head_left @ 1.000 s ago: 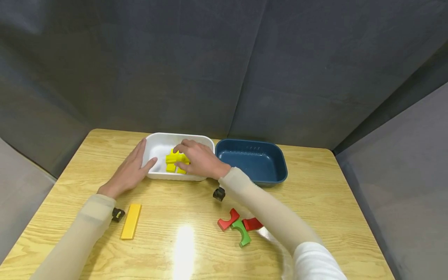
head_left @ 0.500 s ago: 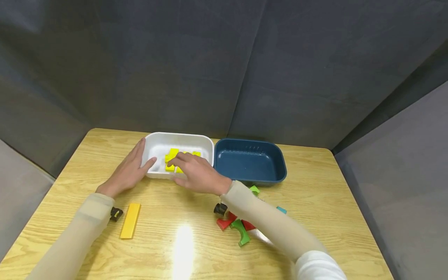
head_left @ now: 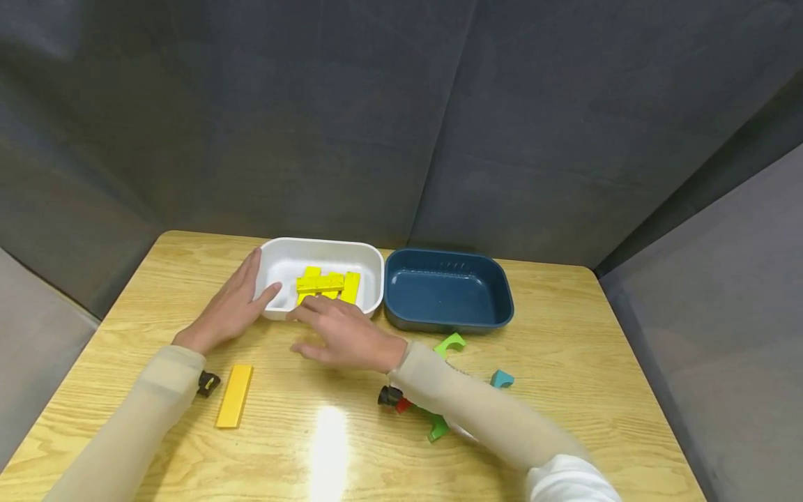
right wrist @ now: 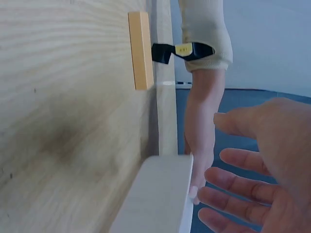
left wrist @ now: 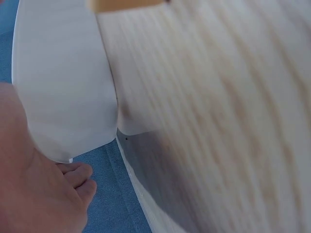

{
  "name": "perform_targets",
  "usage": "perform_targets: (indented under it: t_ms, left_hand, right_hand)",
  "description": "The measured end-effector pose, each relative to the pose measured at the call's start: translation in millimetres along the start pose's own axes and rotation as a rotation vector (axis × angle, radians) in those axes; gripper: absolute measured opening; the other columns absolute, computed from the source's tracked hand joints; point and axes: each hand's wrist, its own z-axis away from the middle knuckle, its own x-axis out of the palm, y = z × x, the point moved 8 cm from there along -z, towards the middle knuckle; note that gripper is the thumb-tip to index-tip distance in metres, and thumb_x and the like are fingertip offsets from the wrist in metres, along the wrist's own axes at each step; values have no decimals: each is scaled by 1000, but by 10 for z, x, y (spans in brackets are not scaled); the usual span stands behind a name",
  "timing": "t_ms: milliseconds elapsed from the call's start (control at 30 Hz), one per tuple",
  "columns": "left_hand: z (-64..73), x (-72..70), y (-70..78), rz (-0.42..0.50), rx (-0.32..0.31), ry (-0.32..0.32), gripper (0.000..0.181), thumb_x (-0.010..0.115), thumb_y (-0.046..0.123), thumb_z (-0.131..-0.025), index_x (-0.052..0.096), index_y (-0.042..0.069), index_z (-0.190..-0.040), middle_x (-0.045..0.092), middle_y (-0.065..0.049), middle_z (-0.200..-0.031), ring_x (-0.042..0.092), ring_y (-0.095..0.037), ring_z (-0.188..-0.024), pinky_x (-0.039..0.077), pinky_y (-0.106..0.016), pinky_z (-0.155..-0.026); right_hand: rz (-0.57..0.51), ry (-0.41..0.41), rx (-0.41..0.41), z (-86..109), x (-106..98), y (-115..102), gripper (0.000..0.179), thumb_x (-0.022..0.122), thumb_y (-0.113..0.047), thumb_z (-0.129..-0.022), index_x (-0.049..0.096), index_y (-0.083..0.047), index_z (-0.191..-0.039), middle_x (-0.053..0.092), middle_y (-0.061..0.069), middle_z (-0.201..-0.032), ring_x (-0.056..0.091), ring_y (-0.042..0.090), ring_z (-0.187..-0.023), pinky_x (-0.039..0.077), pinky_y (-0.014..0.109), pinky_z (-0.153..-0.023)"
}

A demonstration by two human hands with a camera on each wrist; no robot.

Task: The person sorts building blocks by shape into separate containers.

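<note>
My left hand holds the left end of a white plastic bin, thumb over the rim and fingers along the outside wall. Several yellow blocks lie loosely crossed in the bin. My right hand hovers by the bin's near edge, fingers spread and holding nothing, as the right wrist view also shows. An orange-yellow plank block lies on the table near my left forearm. In the left wrist view the white bin hides part of the left hand.
A dark blue bin stands right of the white one. Below it lie a light green arch block, a teal block, a green arch block and a red block, partly behind my right arm. A grey curtain hangs behind the table.
My right hand has come out of the white bin and back toward me, uncovering the yellow blocks. My left hand stays at the bin's left end.
</note>
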Motion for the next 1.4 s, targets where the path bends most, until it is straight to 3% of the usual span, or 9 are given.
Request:
perform_targets:
  t_ms: [333,533,967,1400]
  left_hand:
    - [-27,5,22,-16,7,2,96,38,65,-110,-13,11,-171,-13,-10,-180,3,-44,-165,13,-67,-129]
    - [-39,3,41,-32,2,-15,97,37,65,-110,-15,9,-170,-15,-11,-179,2,-44,-165,12,-66,-130]
    - [-41,-22,76,-61,-3,-44,96,35,64,-111,-17,9,-169,-18,-10,-179,-1,-44,-165,9,-65,-131]
    - [16,-14,43,-55,-8,-32,97,35,66,-110,-17,10,-170,-18,-8,-179,-1,-42,-165,9,-64,-131]
  right_hand:
    - [7,25,-25,4,139,-177,48,77,-40,-100,67,-14,-139,68,0,-123,63,10,-100,52,16,-83]
    - [-10,10,-10,-2,312,-268,59,75,-47,-100,62,-10,-145,65,-1,-123,59,7,-101,50,18,-89]
    - [-52,-107,85,-66,701,-431,87,73,-63,-96,48,-8,-158,57,-1,-141,56,9,-122,48,21,-102]
    - [-9,-135,94,-211,982,-597,110,73,-79,-86,41,-7,-163,54,1,-147,53,8,-123,45,18,-104]
